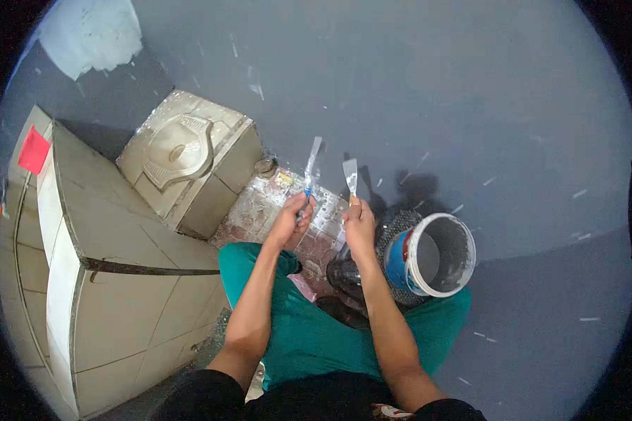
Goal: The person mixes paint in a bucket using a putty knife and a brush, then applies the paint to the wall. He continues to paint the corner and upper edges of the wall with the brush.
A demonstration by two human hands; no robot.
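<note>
My left hand (295, 216) is closed round the handle of a putty knife (314, 156), whose narrow blade points up and carries whitish smears. A bit of blue shows at its handle. Beside it, my right hand (359, 226) grips a second putty knife with a wider blade (350, 170), also pointing up. The two blades are apart. Close to my right forearm stands a bucket (469, 242) with a white rim and a blue and red outside; its inside looks grey and smeared.
A squat toilet (195, 133) sits on a raised tiled block at the left. Nearer is a tiled partition (130, 309) with a red piece (33, 149) on it. The grey wall (414, 91) bears white streaks and a large white patch (95, 35). White splashes cover the floor tiles (256, 207).
</note>
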